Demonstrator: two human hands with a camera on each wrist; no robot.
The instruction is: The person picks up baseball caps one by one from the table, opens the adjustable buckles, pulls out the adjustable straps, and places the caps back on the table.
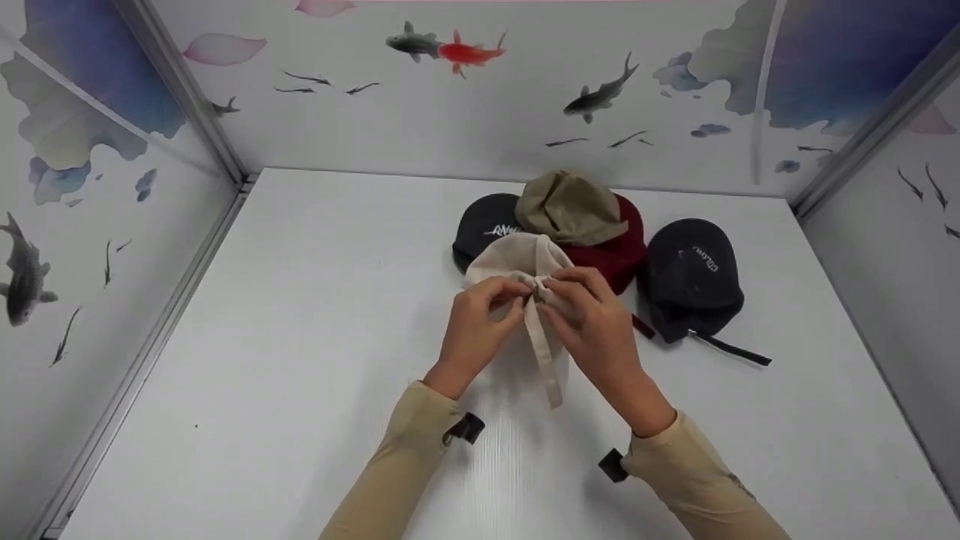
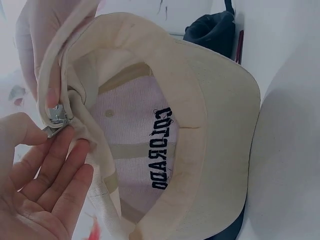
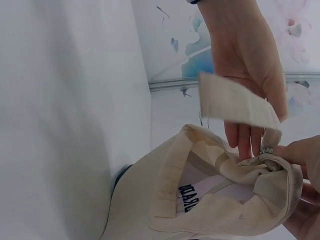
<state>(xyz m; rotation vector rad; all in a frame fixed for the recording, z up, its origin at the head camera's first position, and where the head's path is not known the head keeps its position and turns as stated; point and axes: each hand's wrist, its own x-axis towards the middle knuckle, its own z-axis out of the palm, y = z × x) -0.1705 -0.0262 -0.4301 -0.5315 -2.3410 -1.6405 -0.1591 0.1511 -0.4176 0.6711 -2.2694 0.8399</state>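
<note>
Pinched metal buckle with left grip, back edge of cream cap with right grip. Held cap over table, near-left of red cap. Let pale strap dangle.

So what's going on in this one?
A person is working at the back of a cream baseball cap with both hands. The left hand pinches its metal buckle, while the right hand grips the band beside it. The adjustment strap hangs down with its end loose; whether the buckle is locked isn't clear. Beyond, a khaki cap lies over a dark red cap, with a black cap to the left and a charcoal cap to the right.
</note>
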